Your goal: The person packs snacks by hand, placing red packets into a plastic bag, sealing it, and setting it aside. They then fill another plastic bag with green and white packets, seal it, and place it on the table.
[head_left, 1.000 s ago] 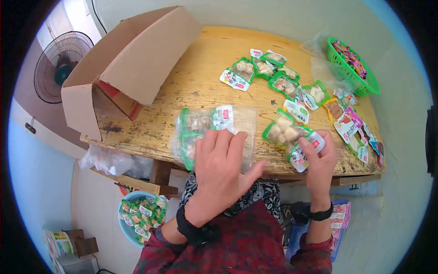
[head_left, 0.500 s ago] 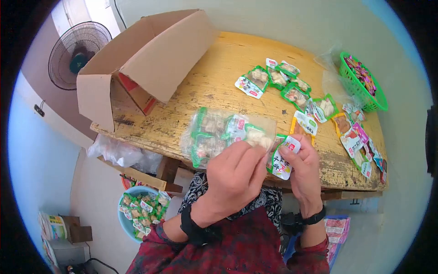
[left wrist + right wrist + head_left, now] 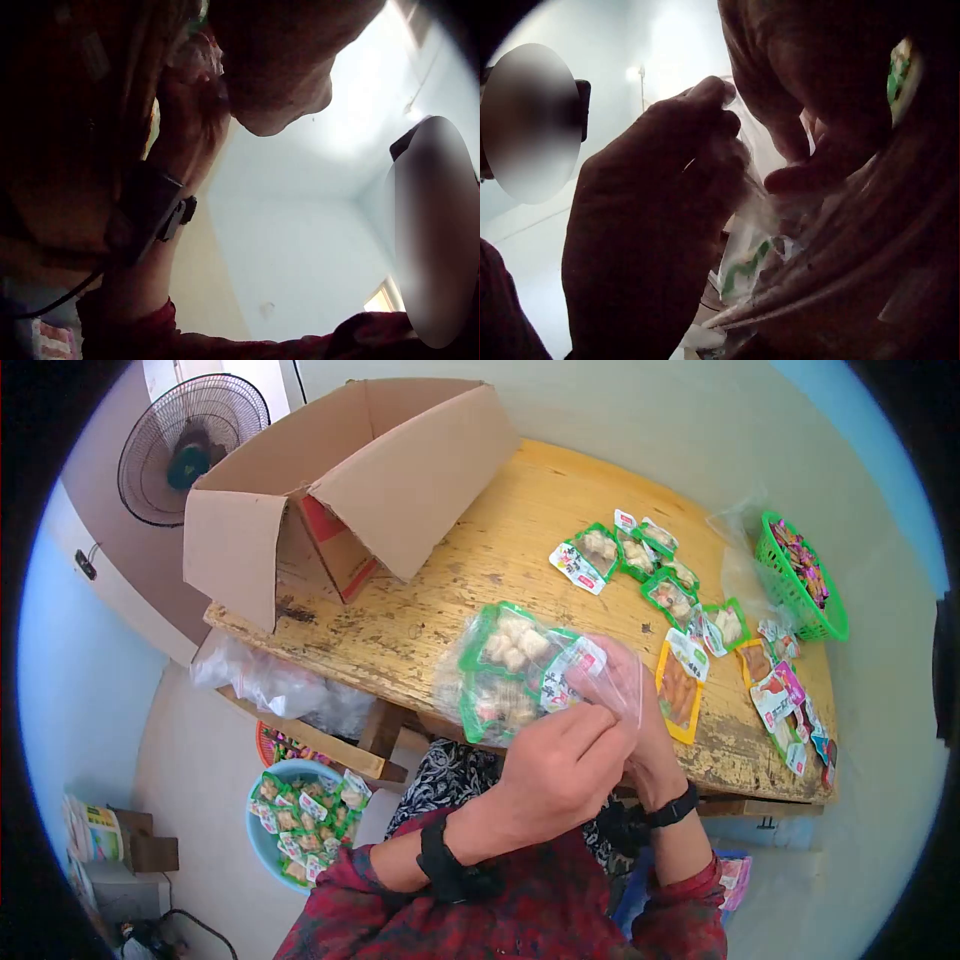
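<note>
My left hand (image 3: 565,775) pinches the open edge of a clear plastic bag (image 3: 625,710) at the table's front edge; its fist also shows in the left wrist view. Inside the bag lie several green-edged snack packets (image 3: 500,705) with pale chunks in them. My right hand (image 3: 618,665) reaches into the bag's mouth, its fingers behind the clear film, holding a green-edged snack packet by its white label end (image 3: 575,660). In the right wrist view the two hands are close together at the film, dark against the light. A yellow-edged packet (image 3: 680,695) lies just right of my right hand.
An open cardboard box (image 3: 400,480) stands at the table's back left. Several green-edged packets (image 3: 670,598) lie toward the back right, near a green basket (image 3: 835,615) of purple-wrapped pieces. A blue basin (image 3: 258,840) of packets sits on the floor at left.
My left hand has gone from lying over the bag to pinching its edge. My right hand has carried the green-edged packet leftward into the bag, uncovering the yellow-edged packet. The head view has shifted.
</note>
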Demonstrator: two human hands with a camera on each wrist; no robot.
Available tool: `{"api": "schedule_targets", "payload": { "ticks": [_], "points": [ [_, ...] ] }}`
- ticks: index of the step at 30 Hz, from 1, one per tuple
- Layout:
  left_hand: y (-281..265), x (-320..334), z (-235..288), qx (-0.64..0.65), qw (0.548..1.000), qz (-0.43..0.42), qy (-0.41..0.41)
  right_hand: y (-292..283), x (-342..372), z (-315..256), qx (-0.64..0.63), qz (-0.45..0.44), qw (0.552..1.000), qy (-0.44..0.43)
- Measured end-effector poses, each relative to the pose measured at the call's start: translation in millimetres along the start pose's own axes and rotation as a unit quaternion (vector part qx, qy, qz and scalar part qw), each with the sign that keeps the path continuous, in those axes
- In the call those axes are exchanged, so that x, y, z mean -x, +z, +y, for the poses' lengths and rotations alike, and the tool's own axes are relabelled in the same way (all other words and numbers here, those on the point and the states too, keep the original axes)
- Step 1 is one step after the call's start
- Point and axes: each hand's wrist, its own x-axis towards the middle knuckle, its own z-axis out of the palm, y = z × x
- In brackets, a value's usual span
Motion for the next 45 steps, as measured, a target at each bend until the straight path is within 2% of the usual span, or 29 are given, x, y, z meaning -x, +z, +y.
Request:
{"api": "schedule_targets", "payload": {
  "ticks": [2,5,8,11,14,18,21,24,27,30,33,39,45],
  "points": [
    [-5.6,3.6,-3.5,-0.01,1.0,-0.005,0.002,1.2,-1.4,-3.9,0.025,-0.007,1.0,0.003],
    [-21.1,3.3,-4.4,-0.033,0.999,0.017,-0.003,1.1,-1.5,-4.8,0.106,0.035,0.994,0.002],
    [-33.9,7.1,-13.3,-0.096,0.994,-0.019,-0.041,1.8,-3.0,0.4,0.138,0.051,0.987,-0.072],
    [-35.3,11.3,-22.5,-0.126,0.989,-0.034,-0.073,-1.9,-3.5,-6.1,0.189,0.048,0.98,-0.039],
    [-38.6,9.7,-20.1,-0.133,0.985,-0.07,-0.086,-0.8,-6.7,-7.4,0.075,0.051,0.995,-0.042],
    [-38.4,6.3,-20.6,-0.145,0.981,-0.073,-0.107,-10.3,-7.2,-4.2,0.023,0.026,0.997,-0.072],
    [-39.2,3.3,-21.7,-0.165,0.978,-0.076,-0.098,-19.1,4.6,-19.0,0.09,0.019,0.995,-0.041],
    [-38.7,2.5,-24.1,-0.184,0.974,-0.093,-0.095,-40.1,11.6,-40.3,0.098,0.073,0.992,-0.014],
    [-39.4,2.5,-26.4,-0.172,0.975,-0.099,-0.096,-80.9,-3.4,-48.1,0.25,0.148,0.956,-0.038],
    [-38.7,2.8,-28.1,-0.168,0.977,-0.096,-0.091,-136.7,-26.0,-43.2,0.487,0.13,0.856,-0.116],
    [-37.3,3.8,-29.2,-0.173,0.977,-0.092,-0.086,-161.3,-43.6,-40.1,0.605,0.116,0.779,-0.115],
    [-37.2,4.0,-29.6,-0.171,0.978,-0.091,-0.084,-153.7,-55.4,-35.8,0.707,0.062,0.692,-0.128],
    [-38.1,5.7,-29.4,-0.165,0.978,-0.092,-0.084,-164.3,-75.0,-36.3,0.774,0.107,0.623,-0.031]
  ]
}}
